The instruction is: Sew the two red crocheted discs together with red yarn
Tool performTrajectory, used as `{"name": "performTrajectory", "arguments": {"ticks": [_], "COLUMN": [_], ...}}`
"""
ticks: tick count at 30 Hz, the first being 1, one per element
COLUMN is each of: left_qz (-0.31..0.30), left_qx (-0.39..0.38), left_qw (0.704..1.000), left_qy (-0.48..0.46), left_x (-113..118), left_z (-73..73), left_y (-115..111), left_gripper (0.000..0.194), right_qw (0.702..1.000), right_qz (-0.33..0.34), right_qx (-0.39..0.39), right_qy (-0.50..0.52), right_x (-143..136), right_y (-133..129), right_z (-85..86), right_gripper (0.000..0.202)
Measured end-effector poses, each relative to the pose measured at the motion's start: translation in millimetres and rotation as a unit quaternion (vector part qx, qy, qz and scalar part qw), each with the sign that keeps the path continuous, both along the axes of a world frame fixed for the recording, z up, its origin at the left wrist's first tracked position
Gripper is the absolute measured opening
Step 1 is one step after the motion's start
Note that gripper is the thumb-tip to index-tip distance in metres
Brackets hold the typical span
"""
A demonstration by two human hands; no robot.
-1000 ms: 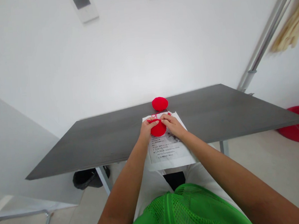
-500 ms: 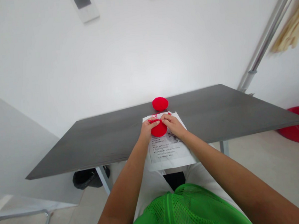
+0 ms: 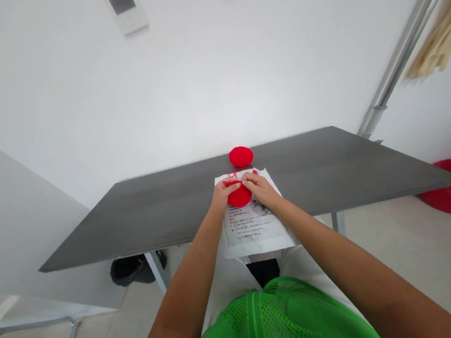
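A round red piece (image 3: 239, 196), which looks knitted or crocheted, is between my hands above a printed paper sheet (image 3: 250, 232). My left hand (image 3: 222, 194) pinches its left upper edge. The fingers of my right hand (image 3: 259, 186) are closed at its upper right edge; any tool in them is too small to make out. Red yarn (image 3: 232, 174) loops just beyond my fingers. Behind, on the dark table (image 3: 165, 206), sits a red ball of yarn (image 3: 241, 157), and a thin strand lies near its right side.
A white wall (image 3: 186, 78) stands at the table's back edge. Under the left side is a black bin (image 3: 129, 270). On the floor at the right is a red basin (image 3: 445, 200), with a metal pole (image 3: 401, 61) above.
Both hands keep nearly the same hold on the red piece. The view has shifted very slightly.
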State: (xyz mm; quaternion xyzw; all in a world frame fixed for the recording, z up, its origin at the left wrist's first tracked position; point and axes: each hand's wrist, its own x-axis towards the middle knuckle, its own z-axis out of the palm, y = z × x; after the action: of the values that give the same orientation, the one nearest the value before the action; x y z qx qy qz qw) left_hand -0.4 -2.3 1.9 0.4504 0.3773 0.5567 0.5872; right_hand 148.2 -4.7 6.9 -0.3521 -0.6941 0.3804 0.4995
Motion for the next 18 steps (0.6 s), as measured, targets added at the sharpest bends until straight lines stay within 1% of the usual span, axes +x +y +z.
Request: {"name": "performTrajectory", "arguments": {"ticks": [5, 12, 18], "left_qz": [-0.001, 0.007, 0.018], "left_qx": [-0.001, -0.005, -0.001], "left_qw": [1.0, 1.0, 1.0], "left_qy": [0.001, -0.01, -0.007], "left_x": [1.2, 2.4, 0.5], "left_z": [0.2, -1.2, -1.7], "left_y": [-0.1, 1.0, 1.5], "left_gripper": [0.032, 0.037, 0.035], "right_qw": [1.0, 1.0, 1.0], "right_qz": [-0.007, -0.022, -0.014], "right_qx": [0.006, 0.01, 0.001], "right_qy": [-0.002, 0.002, 0.0], "right_x": [1.2, 1.6, -0.3], "right_y": [0.0, 1.0, 1.8], "right_z": [0.3, -1.2, -2.4], "right_gripper": [0.015, 0.012, 0.015]}}
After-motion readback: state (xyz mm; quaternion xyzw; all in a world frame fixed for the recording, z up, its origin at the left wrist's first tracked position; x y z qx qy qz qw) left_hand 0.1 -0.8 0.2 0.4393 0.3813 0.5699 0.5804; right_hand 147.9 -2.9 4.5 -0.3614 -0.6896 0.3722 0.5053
